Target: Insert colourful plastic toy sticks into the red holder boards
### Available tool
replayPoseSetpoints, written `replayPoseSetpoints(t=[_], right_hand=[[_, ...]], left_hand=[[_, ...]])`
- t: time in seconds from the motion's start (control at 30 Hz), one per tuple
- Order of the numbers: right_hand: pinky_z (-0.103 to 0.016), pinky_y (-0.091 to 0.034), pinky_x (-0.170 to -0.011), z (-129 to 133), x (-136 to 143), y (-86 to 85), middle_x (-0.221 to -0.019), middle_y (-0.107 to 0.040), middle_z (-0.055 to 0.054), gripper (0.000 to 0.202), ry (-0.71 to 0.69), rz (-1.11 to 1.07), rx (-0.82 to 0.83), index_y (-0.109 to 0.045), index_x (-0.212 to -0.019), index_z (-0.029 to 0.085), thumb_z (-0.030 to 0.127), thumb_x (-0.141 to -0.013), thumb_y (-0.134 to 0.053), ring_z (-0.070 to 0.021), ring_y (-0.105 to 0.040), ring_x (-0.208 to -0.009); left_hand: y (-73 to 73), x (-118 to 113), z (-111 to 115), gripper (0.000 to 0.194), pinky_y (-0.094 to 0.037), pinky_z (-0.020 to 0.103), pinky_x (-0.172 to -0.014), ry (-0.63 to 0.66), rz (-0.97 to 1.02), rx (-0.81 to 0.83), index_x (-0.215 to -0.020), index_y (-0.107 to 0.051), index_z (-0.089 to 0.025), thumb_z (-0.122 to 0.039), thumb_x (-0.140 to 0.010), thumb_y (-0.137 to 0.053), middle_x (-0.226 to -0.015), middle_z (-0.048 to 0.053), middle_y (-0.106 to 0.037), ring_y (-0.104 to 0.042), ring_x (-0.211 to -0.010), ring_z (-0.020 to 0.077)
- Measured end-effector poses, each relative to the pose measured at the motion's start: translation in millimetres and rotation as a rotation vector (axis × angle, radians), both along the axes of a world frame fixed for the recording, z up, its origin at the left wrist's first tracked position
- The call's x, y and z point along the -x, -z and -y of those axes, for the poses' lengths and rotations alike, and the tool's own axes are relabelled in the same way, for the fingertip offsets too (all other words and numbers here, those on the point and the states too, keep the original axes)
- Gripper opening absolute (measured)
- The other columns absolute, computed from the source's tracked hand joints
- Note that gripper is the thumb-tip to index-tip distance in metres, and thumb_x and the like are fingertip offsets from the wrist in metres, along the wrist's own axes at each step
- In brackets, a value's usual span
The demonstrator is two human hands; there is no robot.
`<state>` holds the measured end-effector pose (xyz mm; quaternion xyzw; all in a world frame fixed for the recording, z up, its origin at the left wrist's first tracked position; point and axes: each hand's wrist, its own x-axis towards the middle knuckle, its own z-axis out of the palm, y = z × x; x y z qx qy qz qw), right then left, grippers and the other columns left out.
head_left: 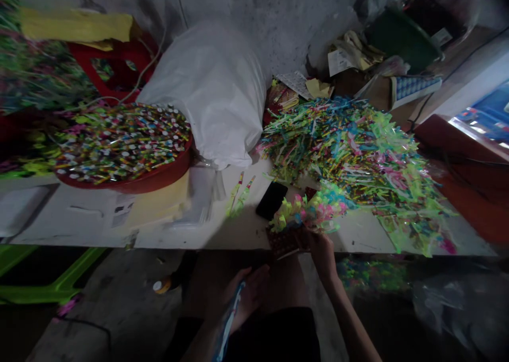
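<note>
Your left grip (249, 294) is loosely open below the desk (222, 236), over your lap, with a blue-and-white strip (233, 315) running along the thumb side and wrist; you can't tell whether it's held. Your right grip (321, 249) has its fingers curled at the dark red tray (280, 241) on the desk's front edge, its hold unclear. The colourful plastic bunch (308, 213) lies just behind, near the black phone (272, 200).

Phone (271, 200): lay on the white table (151, 238).
Left hand (251, 294): was spread below the phone.
Right hand (321, 252): touched a dark-red rack (281, 241) near the phone.
Red tub (159, 182): stood left of the phone.
</note>
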<state>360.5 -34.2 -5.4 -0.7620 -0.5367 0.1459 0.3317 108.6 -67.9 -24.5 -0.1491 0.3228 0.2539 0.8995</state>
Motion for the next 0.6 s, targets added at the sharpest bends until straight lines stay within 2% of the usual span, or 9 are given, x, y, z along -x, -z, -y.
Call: replayPoseSetpoints(t=[0.17,0.3,0.43,0.6], right_hand=[[-0.028,-0.043,-0.059,-1,-7,-9.3,-0.074,-0.072,-0.012,0.047,-0.02,0.004,0.087,-0.072,-0.081,0.013,0.05,-0.081,-0.043,-0.023,-0.064,-0.068],[-0.025,-0.038,-0.053,-9,-7,-16.3,-0.072,-0.072,-0.009,0.038,0.01,0.098,0.164,-0.072,-0.083,0.018,0.047,-0.08,-0.048,-0.0233,-0.066,-0.069],[-0.025,-0.033,-0.05,-12,2,-17.4,-0.071,-0.072,-0.009,0.035,0.066,0.22,0.182,-0.071,-0.079,0.02,0.046,-0.083,-0.048,-0.021,-0.065,-0.065],[-0.025,-0.029,-0.049,-15,9,-12.0,-0.069,-0.07,-0.008,0.037,0.087,0.312,0.185,-0.068,-0.078,0.02,0.047,-0.085,-0.045,-0.0178,-0.063,-0.061]], left_hand=[[13.8,3,2,0.044,-0.041,0.023,-0.084,0.01,-0.009,-0.032,-0.13,-0.046,-0.016,-0.028,-0.088,-0.047,-0.115,0.005,-0.065,-0.058,-0.106,0.0145],[20.7,1,4,0.04,-0.042,0.024,-0.084,-0.002,0.042,-0.049,-0.126,-0.051,-0.015,-0.027,-0.088,-0.046,-0.111,0.005,-0.067,-0.059,-0.104,0.0151],[16.5,-2,4,0.033,-0.042,0.023,-0.081,-0.007,0.073,-0.018,-0.117,-0.057,-0.014,-0.027,-0.089,-0.046,-0.105,0.005,-0.069,-0.063,-0.097,0.0147],[5.2,-3,2,0.038,-0.043,0.024,-0.08,0.014,0.034,-0.033,-0.125,-0.052,-0.016,-0.027,-0.089,-0.046,-0.107,0.005,-0.068,-0.063,-0.096,0.0141]])
